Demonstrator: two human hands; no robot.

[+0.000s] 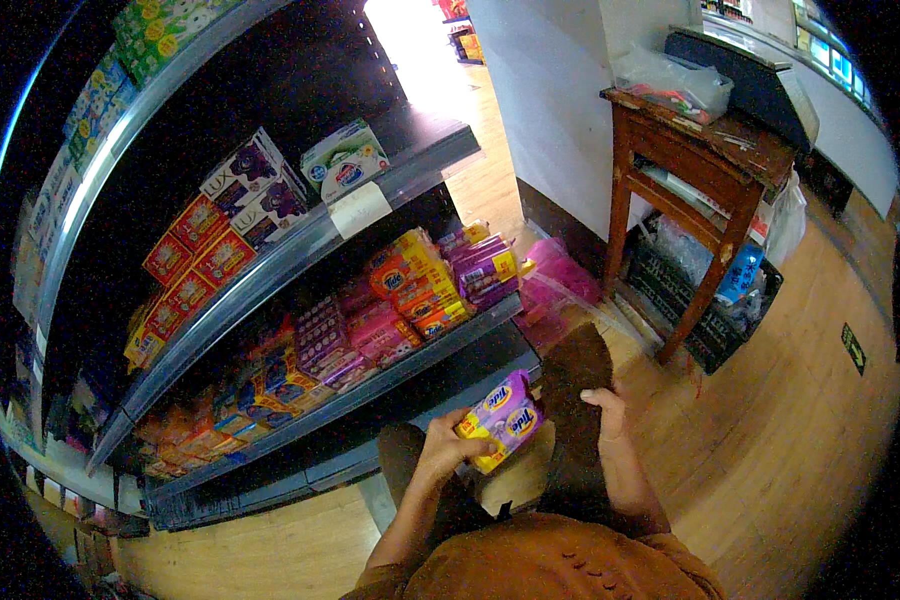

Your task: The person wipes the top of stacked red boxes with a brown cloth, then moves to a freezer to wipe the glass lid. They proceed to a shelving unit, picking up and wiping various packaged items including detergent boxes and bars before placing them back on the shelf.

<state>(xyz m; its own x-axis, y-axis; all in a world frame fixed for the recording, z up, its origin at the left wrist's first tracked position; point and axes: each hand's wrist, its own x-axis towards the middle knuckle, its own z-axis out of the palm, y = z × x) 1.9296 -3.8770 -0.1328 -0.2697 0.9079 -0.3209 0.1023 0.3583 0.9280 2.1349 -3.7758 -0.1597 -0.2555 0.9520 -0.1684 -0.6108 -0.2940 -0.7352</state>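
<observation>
My left hand (pixel 444 446) grips a purple and yellow pack of soap bars (pixel 510 418), thumb across its near side, tilted in front of my lap. The pack looks like two wrapped bars side by side. My right hand (pixel 605 410) is apart from the pack, beside my right knee, its thumb sticking out and nothing visible in it. Its other fingers are mostly hidden. Ahead on the lower shelf stand similar packs: purple ones (pixel 484 268) at the right end, orange ones (pixel 410 275) beside them, then pink ones (pixel 380 338) further left.
Soap boxes, red ones (pixel 198 265) and white ones (pixel 345 165), stand on the shelf above. Pink plastic wrap (pixel 555 285) lies on the floor past the shelf end. To the right, a wooden table (pixel 690 135) stands over a black crate (pixel 670 290).
</observation>
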